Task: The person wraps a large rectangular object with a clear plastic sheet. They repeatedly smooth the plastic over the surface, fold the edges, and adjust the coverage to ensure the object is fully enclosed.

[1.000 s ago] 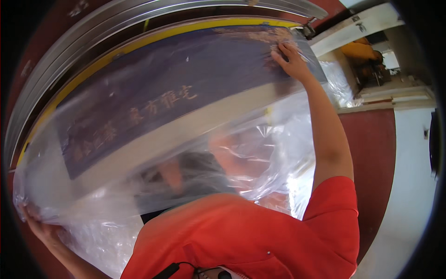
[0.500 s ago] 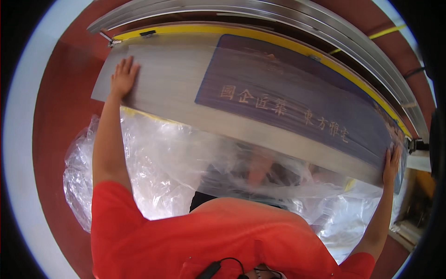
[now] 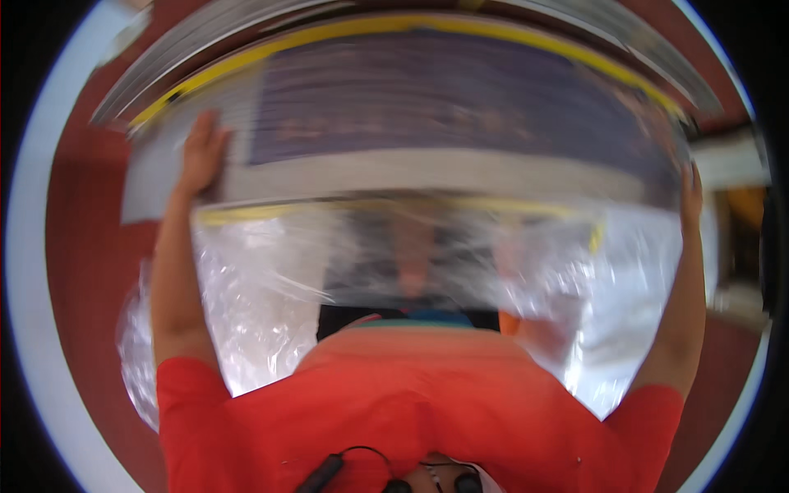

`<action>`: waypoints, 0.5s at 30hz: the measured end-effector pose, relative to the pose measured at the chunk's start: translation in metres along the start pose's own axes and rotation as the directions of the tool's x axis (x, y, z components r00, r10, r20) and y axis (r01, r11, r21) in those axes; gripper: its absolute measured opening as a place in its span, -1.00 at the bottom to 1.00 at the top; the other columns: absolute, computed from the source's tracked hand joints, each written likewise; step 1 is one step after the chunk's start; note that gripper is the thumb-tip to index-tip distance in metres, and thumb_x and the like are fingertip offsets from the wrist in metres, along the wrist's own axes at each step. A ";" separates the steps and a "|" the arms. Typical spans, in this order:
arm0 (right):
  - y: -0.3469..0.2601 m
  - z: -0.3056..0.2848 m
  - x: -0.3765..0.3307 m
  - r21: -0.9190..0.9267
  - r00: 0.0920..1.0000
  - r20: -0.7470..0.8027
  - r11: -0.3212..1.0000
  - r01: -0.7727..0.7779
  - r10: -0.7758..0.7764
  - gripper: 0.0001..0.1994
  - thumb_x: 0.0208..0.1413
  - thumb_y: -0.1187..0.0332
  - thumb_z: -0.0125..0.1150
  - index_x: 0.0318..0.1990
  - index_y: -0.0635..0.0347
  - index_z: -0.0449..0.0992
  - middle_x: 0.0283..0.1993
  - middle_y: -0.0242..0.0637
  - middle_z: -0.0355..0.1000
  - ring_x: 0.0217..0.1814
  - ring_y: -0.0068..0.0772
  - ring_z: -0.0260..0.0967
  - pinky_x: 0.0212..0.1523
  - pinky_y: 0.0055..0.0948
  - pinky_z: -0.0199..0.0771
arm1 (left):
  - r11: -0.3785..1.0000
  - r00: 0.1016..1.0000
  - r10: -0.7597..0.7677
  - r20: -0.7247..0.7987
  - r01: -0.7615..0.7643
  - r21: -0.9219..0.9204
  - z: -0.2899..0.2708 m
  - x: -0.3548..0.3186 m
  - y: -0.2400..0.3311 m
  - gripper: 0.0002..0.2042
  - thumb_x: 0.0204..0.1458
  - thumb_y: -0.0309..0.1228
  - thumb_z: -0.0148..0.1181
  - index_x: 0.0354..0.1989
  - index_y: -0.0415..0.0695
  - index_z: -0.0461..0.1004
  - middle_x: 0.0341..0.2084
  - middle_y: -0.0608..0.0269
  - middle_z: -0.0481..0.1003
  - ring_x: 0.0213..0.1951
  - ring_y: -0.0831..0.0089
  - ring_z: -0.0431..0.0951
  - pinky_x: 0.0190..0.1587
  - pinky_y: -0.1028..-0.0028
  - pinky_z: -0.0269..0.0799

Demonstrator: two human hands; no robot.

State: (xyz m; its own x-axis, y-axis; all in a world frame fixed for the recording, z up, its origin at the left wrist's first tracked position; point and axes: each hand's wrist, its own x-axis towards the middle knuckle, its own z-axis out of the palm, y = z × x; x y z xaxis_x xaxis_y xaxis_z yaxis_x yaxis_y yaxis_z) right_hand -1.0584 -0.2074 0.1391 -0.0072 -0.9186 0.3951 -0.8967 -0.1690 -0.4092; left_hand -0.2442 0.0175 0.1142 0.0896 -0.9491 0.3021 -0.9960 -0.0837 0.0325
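Note:
A wide, pale grey sheet (image 3: 394, 171) spans the view in front of me, carrying a dark purple rectangular panel (image 3: 460, 90) with blurred lettering. Yellow strips (image 3: 345, 29) run along its far edge. My left hand (image 3: 203, 154) lies flat on the sheet's left end, fingers stretched away from me. At the right end, my right hand (image 3: 691, 193) rests against the sheet's side edge with its fingers extended; motion blur hides their finer detail. Clear plastic film (image 3: 263, 271) hangs in folds between the sheet and my body.
Long metal rails (image 3: 246, 37) curve along the far side, beyond the yellow strips. A reddish-brown floor (image 3: 86, 271) shows at the left. Pale equipment (image 3: 731, 164) stands at the right, close to my right hand. Another yellow strip (image 3: 460, 204) crosses below the sheet's near edge.
My view has turned, so the sheet now lies more level across the picture and its right end appears higher. Both hands stay at its two ends. More plastic film shows below it.

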 end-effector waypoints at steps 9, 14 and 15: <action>0.191 -0.159 -0.380 -0.720 0.368 0.580 0.668 -0.185 0.727 -0.49 -0.05 -0.08 -0.20 -0.24 0.23 0.39 -0.19 -0.05 0.32 -0.07 -0.11 0.22 -0.08 -0.33 0.16 | 0.850 0.850 0.525 0.026 -0.524 -0.054 -0.011 -0.003 0.172 -0.56 0.06 -0.27 -0.31 0.10 -0.22 -0.04 0.09 0.02 -0.02 0.14 0.17 -0.07 0.12 0.35 -0.18; 0.180 -0.161 -0.610 -0.873 -0.145 0.429 0.368 -0.320 0.892 -0.44 -0.15 -0.10 -0.06 -0.21 0.27 0.39 -0.07 -0.06 0.25 0.01 -0.15 0.16 0.03 -0.31 0.06 | 0.859 0.854 0.506 0.119 -0.487 -0.159 -0.015 -0.008 0.171 -0.58 0.07 -0.32 -0.34 0.10 -0.22 -0.05 0.11 0.07 -0.05 0.15 0.23 -0.10 0.13 0.39 -0.22; 0.167 -0.146 -0.617 -0.888 -0.213 0.381 0.291 -0.355 0.900 -0.48 -0.16 -0.03 -0.01 -0.15 0.21 0.36 -0.01 -0.12 0.20 0.10 -0.16 0.05 0.07 -0.25 0.02 | 0.862 0.854 0.504 0.131 -0.487 -0.143 -0.015 -0.010 0.165 -0.58 0.08 -0.32 -0.34 0.10 -0.22 -0.05 0.11 0.07 -0.06 0.15 0.24 -0.10 0.13 0.40 -0.22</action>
State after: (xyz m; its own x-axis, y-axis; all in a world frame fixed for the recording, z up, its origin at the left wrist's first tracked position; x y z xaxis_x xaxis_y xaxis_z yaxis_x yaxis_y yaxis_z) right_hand -1.2680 0.3830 -0.0530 -0.6369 -0.0923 -0.7654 -0.6519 0.5944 0.4708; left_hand -0.4088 0.0176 0.1311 -0.4264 -0.8922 0.1490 -0.9010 0.4335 0.0172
